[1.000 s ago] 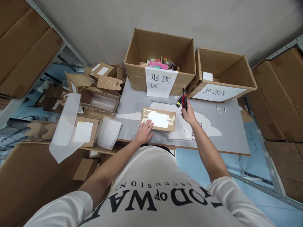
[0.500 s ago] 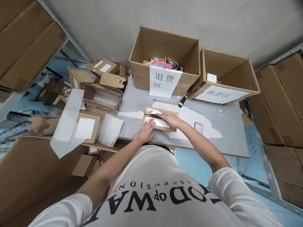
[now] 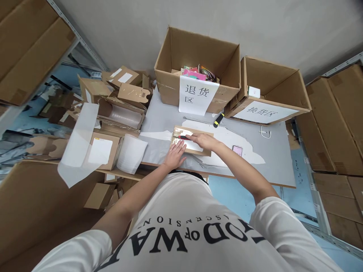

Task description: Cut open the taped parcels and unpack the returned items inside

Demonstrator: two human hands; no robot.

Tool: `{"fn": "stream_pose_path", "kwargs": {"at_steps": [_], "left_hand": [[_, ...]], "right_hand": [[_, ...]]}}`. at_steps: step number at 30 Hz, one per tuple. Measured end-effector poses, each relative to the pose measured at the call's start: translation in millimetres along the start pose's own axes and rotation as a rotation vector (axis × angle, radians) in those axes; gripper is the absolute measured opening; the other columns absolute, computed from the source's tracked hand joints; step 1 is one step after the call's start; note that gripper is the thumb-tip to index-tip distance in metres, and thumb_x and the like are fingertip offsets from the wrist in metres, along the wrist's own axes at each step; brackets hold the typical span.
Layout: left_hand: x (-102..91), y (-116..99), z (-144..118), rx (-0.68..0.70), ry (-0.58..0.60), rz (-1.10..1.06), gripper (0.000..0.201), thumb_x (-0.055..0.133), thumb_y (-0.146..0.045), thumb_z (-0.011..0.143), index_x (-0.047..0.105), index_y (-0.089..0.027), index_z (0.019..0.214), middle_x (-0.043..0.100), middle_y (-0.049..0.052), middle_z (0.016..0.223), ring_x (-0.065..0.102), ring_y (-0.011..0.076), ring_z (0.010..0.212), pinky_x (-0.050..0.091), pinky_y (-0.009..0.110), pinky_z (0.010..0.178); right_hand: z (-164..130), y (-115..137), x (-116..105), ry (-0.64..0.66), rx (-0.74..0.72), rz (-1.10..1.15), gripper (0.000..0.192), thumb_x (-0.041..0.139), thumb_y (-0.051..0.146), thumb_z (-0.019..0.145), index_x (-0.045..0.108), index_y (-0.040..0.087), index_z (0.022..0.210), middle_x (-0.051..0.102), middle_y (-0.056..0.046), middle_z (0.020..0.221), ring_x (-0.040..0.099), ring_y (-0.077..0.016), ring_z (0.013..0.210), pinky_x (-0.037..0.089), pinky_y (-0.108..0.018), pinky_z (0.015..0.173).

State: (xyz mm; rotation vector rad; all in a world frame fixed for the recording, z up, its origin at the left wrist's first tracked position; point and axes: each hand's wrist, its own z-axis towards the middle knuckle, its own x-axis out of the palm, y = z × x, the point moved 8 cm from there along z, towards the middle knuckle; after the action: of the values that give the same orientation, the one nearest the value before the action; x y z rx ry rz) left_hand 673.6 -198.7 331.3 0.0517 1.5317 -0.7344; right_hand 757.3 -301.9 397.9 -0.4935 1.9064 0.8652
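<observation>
A small cardboard box (image 3: 206,152) with shiny tape and a white label lies flat on the grey table, in front of my body. My right hand (image 3: 204,140) grips a red and black utility knife (image 3: 183,137) over the top of the box, its tip pointing left toward the taped end. My left hand (image 3: 175,154) rests with fingers stretched out on the near left part of the box. Whether the blade is in the cardboard is too small to tell.
Two large open cartons with paper signs, one holding colourful packets (image 3: 194,74), the other a small white box (image 3: 253,91), stand at the back. A yellow and black tool (image 3: 219,120), a phone (image 3: 237,150) and a white cable (image 3: 265,132) lie on the table. Opened boxes (image 3: 121,115) crowd the left.
My right hand, with the utility knife in it, has moved slightly left over the box. My left hand stays on the box. The whole view has shifted a little.
</observation>
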Motion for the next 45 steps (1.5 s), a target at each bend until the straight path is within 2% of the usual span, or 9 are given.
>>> {"fn": "stream_pose_path", "kwargs": {"at_steps": [5, 9, 15, 21, 30, 37, 45], "left_hand": [[-0.8, -1.8, 0.6, 0.009, 0.025, 0.031, 0.063, 0.048, -0.037, 0.088, 0.034, -0.011, 0.144, 0.032, 0.017, 0.151, 0.02, 0.0285, 0.144, 0.019, 0.046, 0.114], [-1.7, -2.5, 0.4, 0.008, 0.033, 0.068, 0.062, 0.046, -0.039, 0.09, 0.035, -0.01, 0.143, 0.031, 0.016, 0.152, 0.021, 0.0284, 0.143, 0.021, 0.045, 0.114], [-1.0, -1.7, -0.4, 0.019, 0.031, 0.087, 0.059, 0.045, -0.038, 0.09, 0.037, -0.01, 0.142, 0.033, 0.016, 0.151, 0.023, 0.0285, 0.143, 0.023, 0.045, 0.113], [-0.8, -1.8, -1.4, 0.04, -0.009, 0.12, 0.056, 0.044, -0.034, 0.092, 0.039, -0.011, 0.142, 0.034, 0.015, 0.15, 0.026, 0.0282, 0.142, 0.026, 0.045, 0.112], [7.7, 5.1, -1.1, 0.057, -0.094, 0.152, 0.047, 0.036, -0.018, 0.093, 0.043, -0.016, 0.139, 0.042, 0.013, 0.146, 0.033, 0.0259, 0.139, 0.031, 0.045, 0.109], [12.0, 5.6, -1.2, 0.08, -0.103, 0.181, 0.05, 0.033, -0.008, 0.09, 0.045, -0.016, 0.138, 0.044, 0.013, 0.145, 0.035, 0.0259, 0.138, 0.033, 0.045, 0.107], [13.3, 5.5, 1.4, 0.078, -0.096, 0.173, 0.049, 0.032, -0.01, 0.091, 0.045, -0.017, 0.138, 0.046, 0.014, 0.143, 0.037, 0.0264, 0.137, 0.034, 0.046, 0.106]], "right_hand": [[-1.1, 5.5, -12.8, 0.105, 0.006, -0.162, 0.06, 0.042, 0.006, 0.089, 0.039, 0.031, 0.143, 0.063, -0.007, 0.118, 0.065, -0.0187, 0.093, 0.044, -0.025, 0.073], [-3.8, 11.1, -19.9, 0.209, 0.005, -0.246, 0.065, 0.044, 0.002, 0.084, 0.037, 0.029, 0.143, 0.062, -0.01, 0.119, 0.066, -0.0194, 0.091, 0.042, -0.025, 0.069], [0.7, 19.2, -25.4, 0.268, 0.019, -0.302, 0.059, 0.042, 0.005, 0.087, 0.039, 0.027, 0.142, 0.063, -0.011, 0.115, 0.066, -0.0201, 0.09, 0.042, -0.026, 0.07], [1.7, 19.1, -22.0, 0.291, 0.018, -0.328, 0.057, 0.038, 0.006, 0.088, 0.039, 0.026, 0.142, 0.063, -0.013, 0.112, 0.067, -0.0222, 0.092, 0.044, -0.027, 0.068], [-5.9, 9.8, -16.4, 0.287, 0.011, -0.289, 0.06, 0.037, 0.004, 0.089, 0.035, 0.026, 0.144, 0.063, -0.012, 0.112, 0.067, -0.022, 0.092, 0.045, -0.027, 0.07], [-6.6, 10.4, -17.1, 0.297, 0.038, -0.299, 0.057, 0.035, 0.007, 0.091, 0.037, 0.029, 0.143, 0.062, -0.011, 0.113, 0.067, -0.0221, 0.092, 0.045, -0.027, 0.069], [-18.5, 4.4, -11.1, 0.31, 0.098, -0.349, 0.06, 0.034, 0.006, 0.091, 0.033, 0.031, 0.145, 0.061, -0.011, 0.114, 0.066, -0.0209, 0.088, 0.043, -0.027, 0.069]]}}
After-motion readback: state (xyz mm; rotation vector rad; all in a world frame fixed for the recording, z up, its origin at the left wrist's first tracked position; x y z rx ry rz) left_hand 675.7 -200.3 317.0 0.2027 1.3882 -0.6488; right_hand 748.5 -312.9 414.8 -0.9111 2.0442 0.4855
